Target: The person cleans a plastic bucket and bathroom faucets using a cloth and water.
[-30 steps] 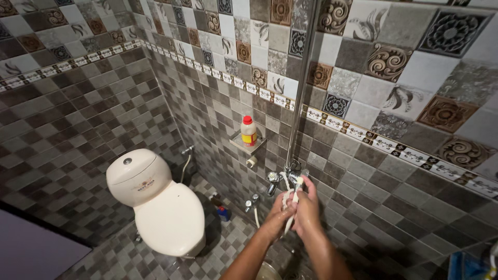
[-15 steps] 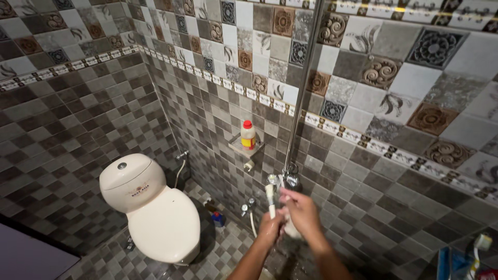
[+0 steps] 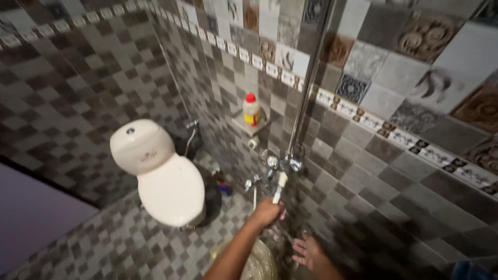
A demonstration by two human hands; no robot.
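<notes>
Two bare hands are working low by the tiled wall: the left hand (image 3: 267,211) is curling around the bottom of a white plastic hose (image 3: 279,186) that's hanging from the chrome wall tap (image 3: 280,162) just above it, fingers closing on it, though the blur is hiding exactly how tight. Below and beside it, the right hand (image 3: 309,251) is hanging wide with fingers spread, holding nothing. Right under the left forearm a round pale bucket (image 3: 258,262) is sitting. Off to the far side of the left hand a cream ceramic toilet (image 3: 163,179) is standing, and well above, a yellow bottle with a red cap (image 3: 251,110) is sitting on a small wall shelf (image 3: 247,125).
</notes>
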